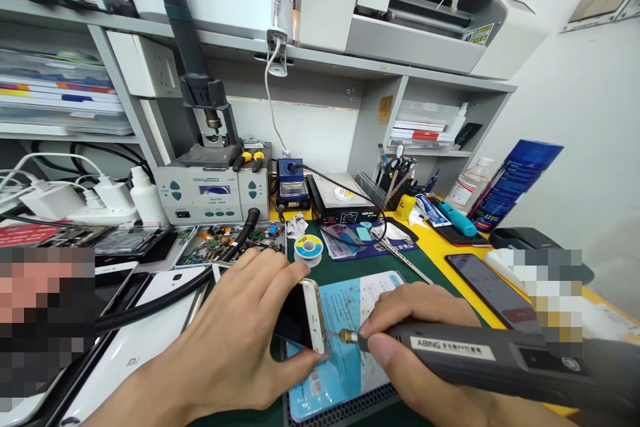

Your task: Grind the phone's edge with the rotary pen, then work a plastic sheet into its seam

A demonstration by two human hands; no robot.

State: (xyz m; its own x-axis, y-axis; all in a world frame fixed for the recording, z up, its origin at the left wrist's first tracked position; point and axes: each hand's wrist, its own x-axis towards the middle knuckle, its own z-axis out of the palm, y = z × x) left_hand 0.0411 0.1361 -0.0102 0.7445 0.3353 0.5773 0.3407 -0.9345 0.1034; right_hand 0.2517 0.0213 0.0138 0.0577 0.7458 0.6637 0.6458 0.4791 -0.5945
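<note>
My left hand grips a smartphone with a white-and-gold edge, its dark screen tilted on its side above the mat. Fingers wrap over the top and the thumb presses below, hiding much of the phone. In my right hand is a grey rotary engraving pen labelled ABING, held like a pencil. Its brass collet and thin bit point left at the phone's bottom edge; whether the bit touches I cannot tell. Beneath both lies a blue-and-white printed sheet in a plastic sleeve.
A solder spool and a tray of circuit boards sit behind my hands. A black hose crosses the white phones at left. A soldering station stands further back. Another phone lies at right.
</note>
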